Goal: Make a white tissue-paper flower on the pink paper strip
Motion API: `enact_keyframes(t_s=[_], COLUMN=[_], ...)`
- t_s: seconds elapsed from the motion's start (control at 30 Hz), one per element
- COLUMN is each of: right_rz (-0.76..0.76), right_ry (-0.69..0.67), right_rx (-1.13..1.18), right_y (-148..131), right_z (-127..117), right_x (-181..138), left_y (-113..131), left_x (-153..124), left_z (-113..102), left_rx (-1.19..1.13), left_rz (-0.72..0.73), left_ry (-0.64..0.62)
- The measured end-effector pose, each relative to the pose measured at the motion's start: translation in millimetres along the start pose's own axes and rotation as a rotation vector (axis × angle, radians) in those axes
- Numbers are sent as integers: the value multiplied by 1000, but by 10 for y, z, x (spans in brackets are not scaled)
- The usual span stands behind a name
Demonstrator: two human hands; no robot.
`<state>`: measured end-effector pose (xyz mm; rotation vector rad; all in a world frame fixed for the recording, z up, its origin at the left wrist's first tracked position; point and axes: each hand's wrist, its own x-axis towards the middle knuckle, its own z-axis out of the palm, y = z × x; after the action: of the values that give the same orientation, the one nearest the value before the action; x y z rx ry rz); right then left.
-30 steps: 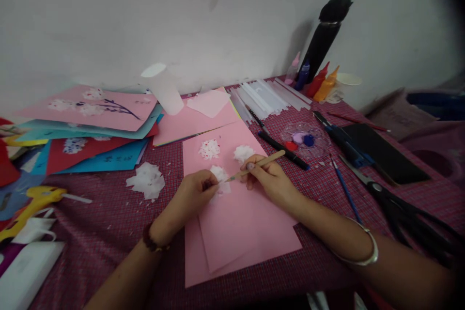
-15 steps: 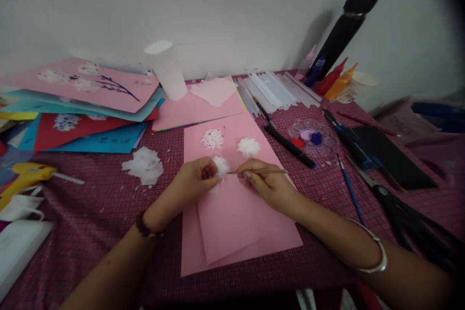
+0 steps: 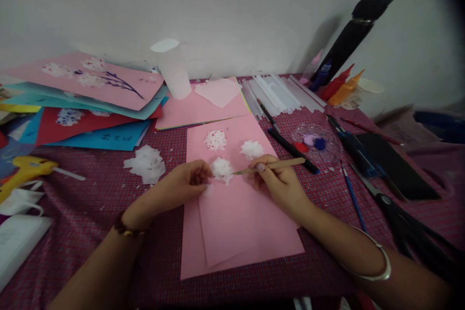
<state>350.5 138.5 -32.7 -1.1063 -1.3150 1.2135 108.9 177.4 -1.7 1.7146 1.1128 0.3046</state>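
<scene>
Between the finger and thumb of my right hand (image 3: 276, 179) lies a thin wooden stick (image 3: 285, 163), its tapered tip reaching a fluffy white paper flower (image 3: 221, 168). My left hand (image 3: 194, 177) is just left of that flower, fingers curled and thumb apart, with nothing visible in them. The flower sits on pink paper (image 3: 232, 232). Above it on the same sheet are a white flower speckled with red (image 3: 215, 140) and a plain white one (image 3: 252, 149).
White paper scraps (image 3: 146, 163) and a yellow glue gun (image 3: 31, 167) lie left, below stacked cards (image 3: 98, 138). To the right are a paint palette (image 3: 323, 147), a black marker (image 3: 292, 150), a blue brush (image 3: 352, 196), scissors (image 3: 395, 218) and a phone (image 3: 399, 164). Glue sticks (image 3: 279, 94) lie behind.
My left hand has drawn back leftward from the middle flower, its fingers parting. The stick's rear end has tilted up, and its tip stays by the flower. The view has shifted slightly.
</scene>
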Motion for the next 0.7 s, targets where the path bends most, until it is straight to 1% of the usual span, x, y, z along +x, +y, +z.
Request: enact_keyframes(t_s=[0.07,0.13,0.27,0.43,0.57,0.7], right_rz=[34,29,-19,-92,-106,-72], right_ry=[10,-28,-120,-206,-196,-151], right_rx=[76,78,-15,-175,-257,-185], right_y=[-3,-21,-80,-105,-81,-50], right_z=[-1,12,67,104,110,124], right_x=[9,5,-28,-24,12,33], left_y=[-19,-19,7,17,-6,-38], left_x=[-2,-4,-16,-34,-29,-15], left_z=[-37,-61,-86,-109,-117,-122], left_rx=[1,4,11,27,20,73], left_rz=[-17,-14,16,46,33,46], left_ry=[-28,-56,-86,-39,-36,-31])
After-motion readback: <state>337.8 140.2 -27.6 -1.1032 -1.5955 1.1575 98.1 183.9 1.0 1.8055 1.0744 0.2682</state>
